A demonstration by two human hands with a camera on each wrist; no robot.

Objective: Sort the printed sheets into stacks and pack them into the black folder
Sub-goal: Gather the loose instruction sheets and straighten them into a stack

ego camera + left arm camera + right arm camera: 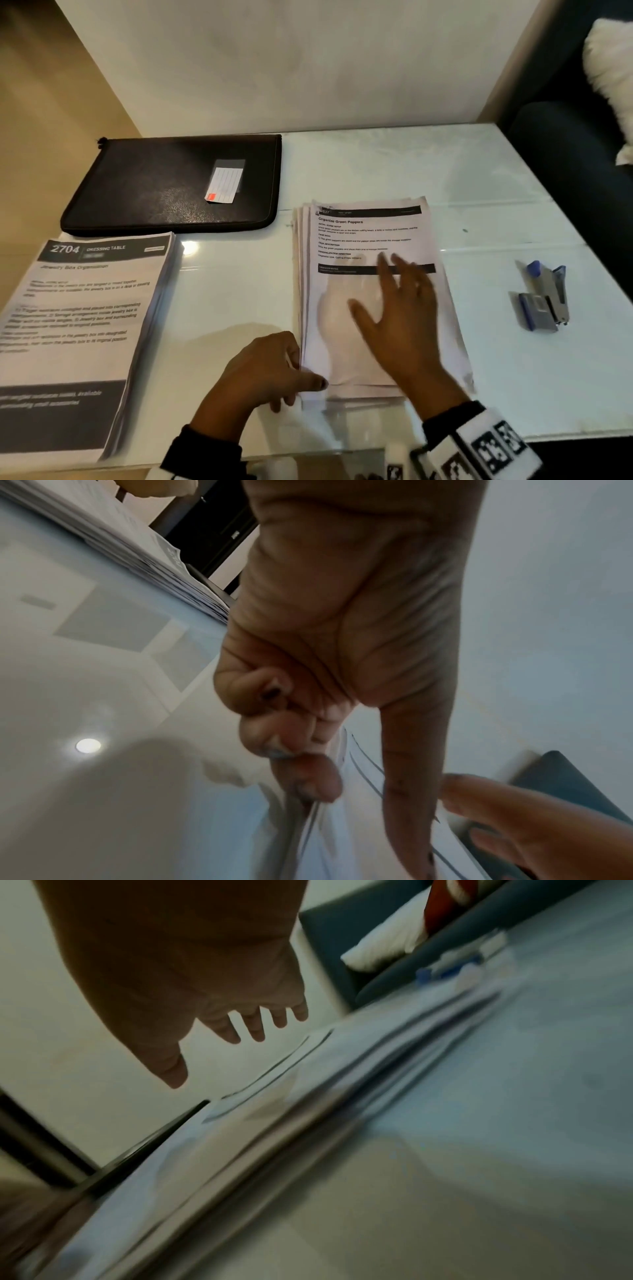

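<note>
A closed black folder (178, 185) with a label card lies at the back left of the white table (513, 377). A thick stack headed "2704 Dressing Table" (78, 325) sits at the front left. A second, slightly fanned stack headed "Organize Green Peppers" (370, 240) lies in the middle. My left hand (301, 387) pinches that stack's near left corner, thumb lying on top and curled fingers (308, 777) at the edge. My right hand (394, 308) is spread flat over the top sheet, blurred; in the right wrist view its straight fingers (253, 1026) hover just above the paper (274, 1123).
A blue and metal stapler (548, 301) lies at the right of the table. A dark sofa (565, 144) with a white cushion stands beyond the right edge. A wall closes the far side behind the folder.
</note>
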